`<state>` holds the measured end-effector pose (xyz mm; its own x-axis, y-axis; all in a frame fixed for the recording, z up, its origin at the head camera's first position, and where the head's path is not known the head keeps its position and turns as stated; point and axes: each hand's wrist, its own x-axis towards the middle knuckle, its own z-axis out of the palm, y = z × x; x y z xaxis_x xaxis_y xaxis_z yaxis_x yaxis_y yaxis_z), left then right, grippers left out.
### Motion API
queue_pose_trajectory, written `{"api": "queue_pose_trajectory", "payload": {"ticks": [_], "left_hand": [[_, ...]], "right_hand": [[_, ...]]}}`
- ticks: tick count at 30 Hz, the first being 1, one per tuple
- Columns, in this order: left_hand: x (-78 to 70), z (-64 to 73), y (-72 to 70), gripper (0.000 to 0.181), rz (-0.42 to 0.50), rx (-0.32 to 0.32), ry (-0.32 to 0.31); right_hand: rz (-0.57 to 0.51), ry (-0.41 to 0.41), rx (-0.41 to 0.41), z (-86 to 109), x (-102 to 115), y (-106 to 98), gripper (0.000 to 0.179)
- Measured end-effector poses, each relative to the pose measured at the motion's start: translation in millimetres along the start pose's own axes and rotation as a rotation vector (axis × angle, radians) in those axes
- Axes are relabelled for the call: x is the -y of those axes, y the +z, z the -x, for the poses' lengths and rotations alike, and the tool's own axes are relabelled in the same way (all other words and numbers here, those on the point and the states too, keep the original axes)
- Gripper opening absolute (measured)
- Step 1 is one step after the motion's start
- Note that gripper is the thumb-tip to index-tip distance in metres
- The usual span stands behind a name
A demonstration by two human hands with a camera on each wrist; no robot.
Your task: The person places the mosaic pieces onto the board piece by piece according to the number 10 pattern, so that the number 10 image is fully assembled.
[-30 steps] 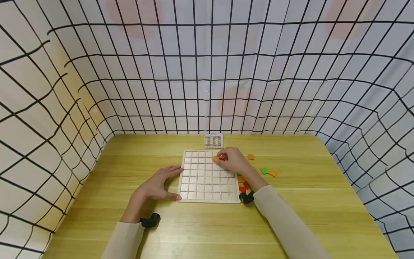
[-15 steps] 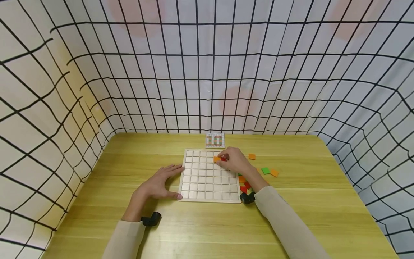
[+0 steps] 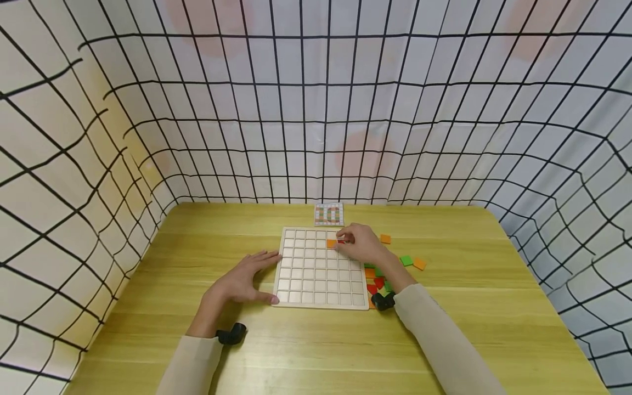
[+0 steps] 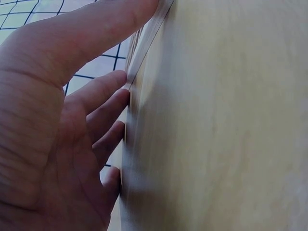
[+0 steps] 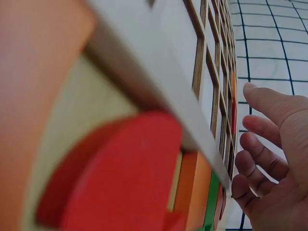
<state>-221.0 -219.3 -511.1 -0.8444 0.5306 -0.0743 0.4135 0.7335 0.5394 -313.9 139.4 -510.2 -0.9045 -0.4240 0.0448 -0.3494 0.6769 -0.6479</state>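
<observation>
A pale wooden grid board [image 3: 308, 285] lies on the table between my hands. My left hand [image 3: 242, 281] rests at its left side, fingers spread, thumb at the near-left corner; the left wrist view shows the fingertips [image 4: 111, 180] against the board's edge. My right hand [image 3: 364, 245] is over the upper right cells, thumb and index finger apart. An orange tile [image 3: 331, 243] sits in a cell there. Right of it is a red tile [image 3: 341, 241], partly hidden by the fingers. In the right wrist view the red tile [image 5: 234, 118] lies in the grid and the fingers hold nothing.
A small patterned card [image 3: 328, 214] lies behind the board. Several loose green, orange and red pieces, including a red one [image 3: 378, 283], crowd its right edge below my right wrist. Farther right lie a green tile [image 3: 406, 260] and orange tiles [image 3: 419, 264].
My right hand has drawn back slightly to the right, its fingers loosening from the red tile, which stays beside the orange one. My left hand keeps its place at the board.
</observation>
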Motion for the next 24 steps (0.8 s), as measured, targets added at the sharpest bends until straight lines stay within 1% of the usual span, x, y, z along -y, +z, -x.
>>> {"api": "queue_pose_trajectory", "payload": {"ticks": [4,9,14,18,24], "left_hand": [[0.5,0.2,0.7,0.107,-0.009,-0.002,0.002],[-0.3,1.3,1.1,0.106,-0.007,-0.005,0.003],[0.2,1.6,1.8,0.105,-0.001,-0.006,-0.004],[0.2,1.4,1.6,0.106,-0.002,-0.007,-0.002],[-0.4,1.6,1.9,0.105,0.007,-0.014,0.006]], "right_hand": [[-0.020,0.004,-0.029,4.8,-4.8,-6.7,0.038],[0.010,0.016,-0.060,12.0,-14.9,-16.7,0.035],[0.039,0.047,-0.079,19.9,-25.8,-26.2,0.034],[0.046,0.067,-0.081,28.3,-32.4,-31.9,0.031],[0.077,0.079,-0.058,35.1,-39.6,-36.5,0.028]]}}
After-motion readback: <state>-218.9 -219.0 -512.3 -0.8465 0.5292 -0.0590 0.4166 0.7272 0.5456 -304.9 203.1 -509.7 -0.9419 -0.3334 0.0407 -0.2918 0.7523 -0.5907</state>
